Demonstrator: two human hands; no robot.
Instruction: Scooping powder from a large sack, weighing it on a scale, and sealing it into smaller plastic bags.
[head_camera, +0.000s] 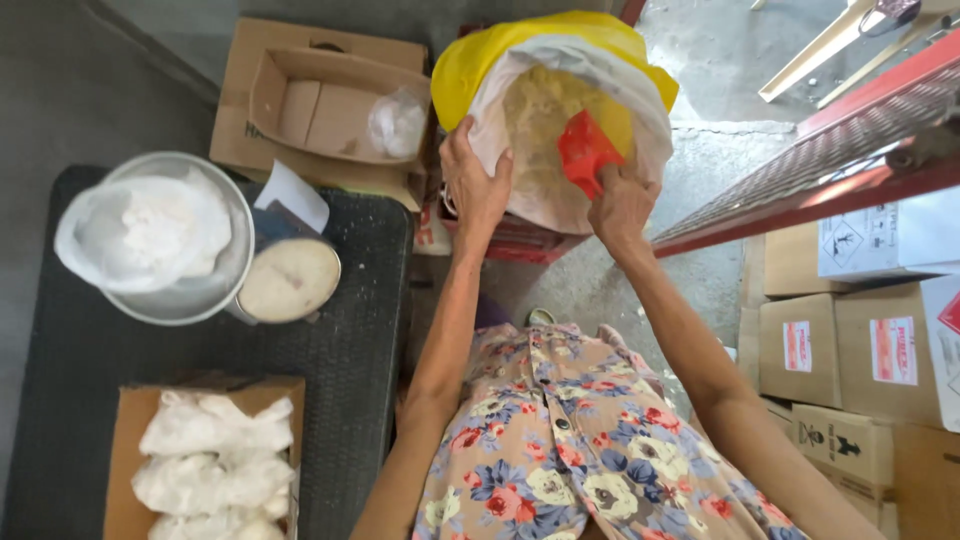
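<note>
Fingers of the left hand (478, 180) curl over the sack (560, 120) rim, pinching its white liner. Right hand (620, 205) fingers are wrapped tight round the red scoop (585, 150), dipped in pale yellow powder. Sack stands open ahead of the torso; yellow skin over the white liner. Judged: heavy when full, walls soft, rim floppy, best held at the folded edge. Left: dark mat table (360, 350), metal bowl (215, 290) with bag. Right: cartons (850, 350), concrete floor.

1. Single view: head-worn camera, looking steeply down over the wearer's chest and forearms.
2. Close range; both hands near frame top-centre.
3. Table (60, 400) at left, boxes (850, 360) at right, floor ahead.
</note>
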